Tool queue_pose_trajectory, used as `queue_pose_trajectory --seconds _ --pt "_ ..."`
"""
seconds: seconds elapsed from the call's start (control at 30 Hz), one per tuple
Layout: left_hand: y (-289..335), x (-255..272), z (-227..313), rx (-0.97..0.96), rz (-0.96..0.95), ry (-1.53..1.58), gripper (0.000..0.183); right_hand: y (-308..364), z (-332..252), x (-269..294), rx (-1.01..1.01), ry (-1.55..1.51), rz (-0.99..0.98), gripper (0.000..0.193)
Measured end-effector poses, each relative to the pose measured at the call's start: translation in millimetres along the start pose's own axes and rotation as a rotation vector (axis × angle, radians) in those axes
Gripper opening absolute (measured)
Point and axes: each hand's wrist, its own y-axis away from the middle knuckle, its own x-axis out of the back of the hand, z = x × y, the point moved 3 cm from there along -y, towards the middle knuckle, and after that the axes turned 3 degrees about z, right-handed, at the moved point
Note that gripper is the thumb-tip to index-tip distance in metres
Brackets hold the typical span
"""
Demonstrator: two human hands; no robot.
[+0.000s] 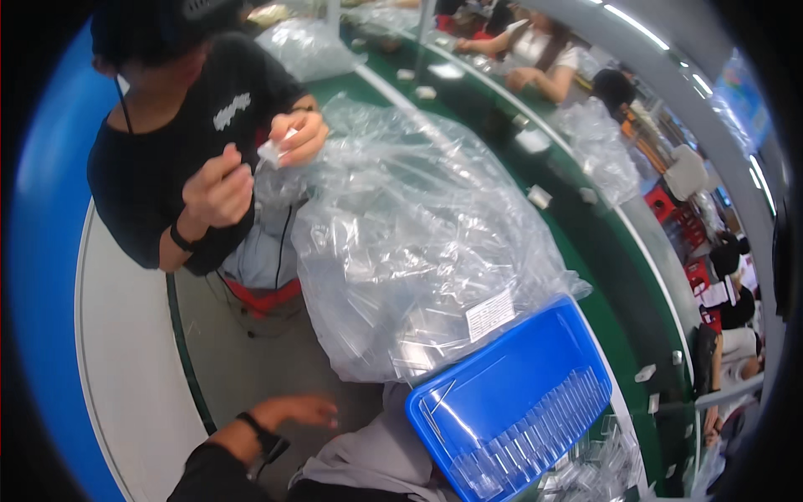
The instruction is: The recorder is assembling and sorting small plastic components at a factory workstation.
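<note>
My left hand (308, 411), with a dark band and watch at the wrist, is held over my lap at the lower middle. Its fingers are smeared by motion, so whether they are open or closed is unclear, and I make out no object in it. To its right, a blue tray (514, 351) holds a long row of clear plastic pieces (535, 431) and a couple of thin rods (439, 402). Behind the tray bulges a big clear plastic bag (418, 226) filled with clear pieces, bearing a white label (490, 315). My right hand is out of view.
At the upper left, a co-worker in black holds a small white piece (276, 149). Loose clear pieces (598, 468) lie beside the tray. A green conveyor belt (585, 234) curves past on the right, carrying scattered small white pieces. Other people sit across it.
</note>
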Motion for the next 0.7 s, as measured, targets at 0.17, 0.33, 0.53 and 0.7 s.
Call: queue_pose_trajectory --seconds 0.17,0.33,0.53,0.7 --pt "189 124 288 -0.761 -0.156 0.350 0.082 -14 0 -8 -0.063 -0.016 0.022 0.056" --pt "166 209 434 -0.785 0.827 -0.448 0.077 -12 -4 -10 -0.058 0.017 0.046 0.062" --pt "3 318 524 -0.357 0.719 -0.593 0.033 -15 -21 5 -0.053 0.130 -0.025 0.077" --pt "-69 342 518 -0.541 0.712 -0.527 0.033 -12 -7 -12 -0.094 0.107 0.062 0.061"
